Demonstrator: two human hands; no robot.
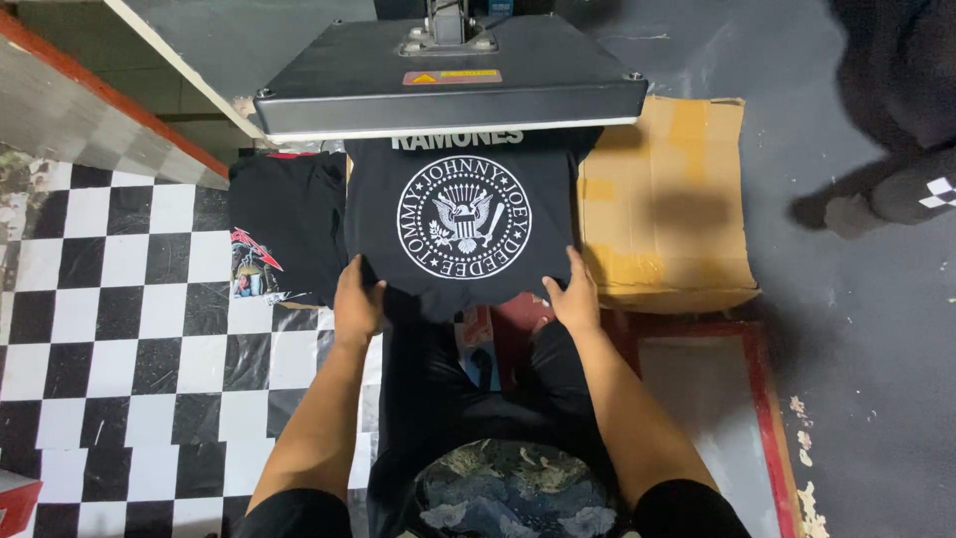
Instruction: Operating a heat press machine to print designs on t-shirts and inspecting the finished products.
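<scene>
Checkered floor [110,299], left, and a flattened cardboard box [662,199], right, frame the heat press. Its raised upper platen [448,85] overhangs the far edge of the black T-shirt [458,179], which lies spread on the lower bed, its round white emblem [464,217] facing up. A second black shirt [284,234] with a red graphic lies just beside it, to my left. In my judgement, smoothing goes best with equal outward tension on both lower corners, keeping the emblem centred under the platen and free of wrinkles. My left hand [357,299] pinches the near left corner of the T-shirt, fingers curled on the cloth; my right hand [576,294] grips the near right corner likewise.
</scene>
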